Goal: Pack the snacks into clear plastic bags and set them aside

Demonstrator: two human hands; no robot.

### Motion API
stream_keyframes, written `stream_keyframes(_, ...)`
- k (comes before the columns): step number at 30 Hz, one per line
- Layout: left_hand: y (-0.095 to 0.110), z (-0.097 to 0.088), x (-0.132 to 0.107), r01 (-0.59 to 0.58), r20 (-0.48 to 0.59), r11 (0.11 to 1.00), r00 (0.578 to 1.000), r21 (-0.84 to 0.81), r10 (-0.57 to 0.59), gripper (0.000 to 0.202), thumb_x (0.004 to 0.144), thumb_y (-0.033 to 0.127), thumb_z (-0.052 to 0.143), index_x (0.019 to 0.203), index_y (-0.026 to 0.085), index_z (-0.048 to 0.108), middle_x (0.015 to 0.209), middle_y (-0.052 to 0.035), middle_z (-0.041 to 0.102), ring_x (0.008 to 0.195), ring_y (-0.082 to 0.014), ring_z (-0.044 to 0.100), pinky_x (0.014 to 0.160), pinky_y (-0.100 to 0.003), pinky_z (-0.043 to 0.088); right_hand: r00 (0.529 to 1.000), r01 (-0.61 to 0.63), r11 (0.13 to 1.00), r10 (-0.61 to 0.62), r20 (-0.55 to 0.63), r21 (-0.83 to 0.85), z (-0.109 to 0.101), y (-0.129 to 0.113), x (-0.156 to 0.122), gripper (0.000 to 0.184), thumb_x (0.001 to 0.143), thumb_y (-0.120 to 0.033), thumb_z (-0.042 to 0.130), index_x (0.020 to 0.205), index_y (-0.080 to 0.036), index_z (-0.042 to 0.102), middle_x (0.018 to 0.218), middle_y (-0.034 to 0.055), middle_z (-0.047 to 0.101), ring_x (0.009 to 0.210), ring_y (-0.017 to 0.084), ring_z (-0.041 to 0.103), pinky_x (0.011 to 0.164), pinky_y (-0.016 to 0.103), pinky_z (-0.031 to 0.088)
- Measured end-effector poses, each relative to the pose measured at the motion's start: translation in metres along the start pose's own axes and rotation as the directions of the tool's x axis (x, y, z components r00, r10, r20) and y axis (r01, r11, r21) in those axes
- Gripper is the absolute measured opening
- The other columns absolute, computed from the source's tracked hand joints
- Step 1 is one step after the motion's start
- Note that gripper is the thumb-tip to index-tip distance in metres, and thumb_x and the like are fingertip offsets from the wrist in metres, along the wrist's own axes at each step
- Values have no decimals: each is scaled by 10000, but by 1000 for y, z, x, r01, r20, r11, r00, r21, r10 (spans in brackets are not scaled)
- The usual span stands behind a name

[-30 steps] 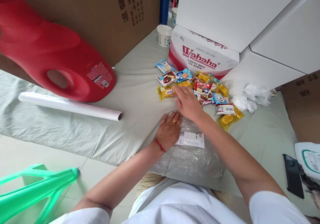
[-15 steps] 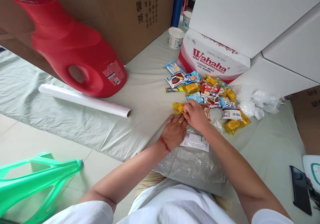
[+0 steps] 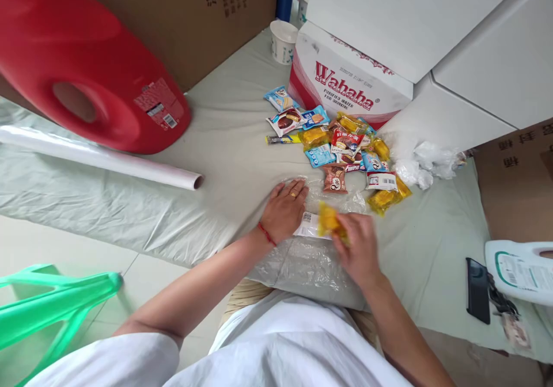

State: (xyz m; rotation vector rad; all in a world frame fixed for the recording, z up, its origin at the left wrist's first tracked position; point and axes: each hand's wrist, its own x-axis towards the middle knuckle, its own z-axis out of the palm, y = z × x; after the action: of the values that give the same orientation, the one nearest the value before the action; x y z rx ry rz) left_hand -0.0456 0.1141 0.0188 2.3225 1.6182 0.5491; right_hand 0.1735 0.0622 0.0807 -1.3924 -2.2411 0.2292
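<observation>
My right hand (image 3: 359,246) is closed on a yellow-wrapped snack (image 3: 329,220), held over a clear plastic bag (image 3: 302,263). The bag lies flat at the table's near edge, and its white label (image 3: 307,226) is partly covered by the snack. My left hand (image 3: 285,209) rests palm down on the bag's left side, fingers stretched out. Just beyond the bag is a brown snack packet (image 3: 334,178). A heap of wrapped snacks lies behind it, among them a red packet (image 3: 347,140), a blue packet (image 3: 320,155) and another yellow-wrapped snack (image 3: 384,200).
A Wahaha carton (image 3: 349,82) stands behind the heap, beside crumpled clear plastic (image 3: 417,165). To the left are a red jug (image 3: 125,105) and a white roll (image 3: 108,162). A paper cup (image 3: 283,44) stands at the back; a phone (image 3: 477,289) and white bottle (image 3: 522,269) lie right.
My right hand has lifted the yellow-wrapped snack off the table beside my left hand and brought it right and nearer, over the bag. The left hand stays on the bag. The view has shifted.
</observation>
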Motion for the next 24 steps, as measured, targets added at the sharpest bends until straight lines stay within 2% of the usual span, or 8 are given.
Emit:
stream_keyframes(3,-3,-1,1,-7,12,1000,1000,-9,7,474,1016,226,358,1446,196,557,1580,-103,493,1484,-256,423,1244,-492,292,973,85,996,-88,212,23,17,-5,-4,517,966,-406,625,1434,-199,550,1273,167,566,1144,316,524,999,525,500)
stream_keyframes(5,-4,-2,1,-6,17,1000,1000,-15,7,470,1019,220,343,1433,191,564,1577,-96,498,1485,-249,423,1243,-486,295,971,53,997,-64,231,52,16,-2,-5,565,967,-448,621,1471,-218,509,1400,166,511,1244,328,480,1062,546,460)
stream_keyframes(7,-4,-2,2,8,15,999,1000,-35,-7,463,1029,231,326,1417,186,573,1573,-90,505,1479,-243,433,1240,-484,301,970,32,999,-42,238,44,9,4,-4,500,991,-415,586,1456,-241,524,1494,150,460,1330,337,432,1109,571,415)
stream_keyframes(11,-5,-1,4,54,-7,993,998,-108,-55,456,1053,285,301,1389,189,594,1546,-76,539,1450,-226,473,1237,-477,314,945,45,998,-55,322,40,6,14,-3,429,1023,-316,533,1447,-252,546,1377,134,590,1273,310,498,1080,548,443)
stream_keyframes(15,-6,0,4,54,-44,987,997,-153,-61,471,1067,343,279,1359,201,622,1515,-77,571,1438,-225,486,1234,-478,329,960,43,998,-55,275,50,16,16,-3,439,1023,-316,535,1461,-283,538,1304,117,634,1234,296,545,1072,546,453)
stream_keyframes(20,-7,0,2,51,-56,986,997,-157,-60,467,1060,389,317,1340,188,632,1504,-95,579,1431,-242,492,1228,-485,337,984,12,997,-26,176,80,2,13,-20,527,1006,-326,575,1515,-279,445,1512,145,484,1365,309,491,1114,559,443)
stream_keyframes(22,-6,0,2,46,-54,986,997,-160,-55,467,1049,421,355,1338,178,629,1504,-107,577,1433,-253,488,1229,-489,334,995,-37,995,28,93,97,-13,15,-39,422,1006,-258,561,1426,-287,528,1384,131,583,1265,286,569,1033,508,509)
stream_keyframes(24,-6,0,2,47,-69,984,996,-173,-60,461,1039,432,381,1329,176,633,1496,-118,582,1426,-259,494,1224,-488,342,994,-92,989,85,64,112,-28,20,-63,290,1005,-200,538,1263,-292,631,1109,83,688,1046,249,652,879,434,564)
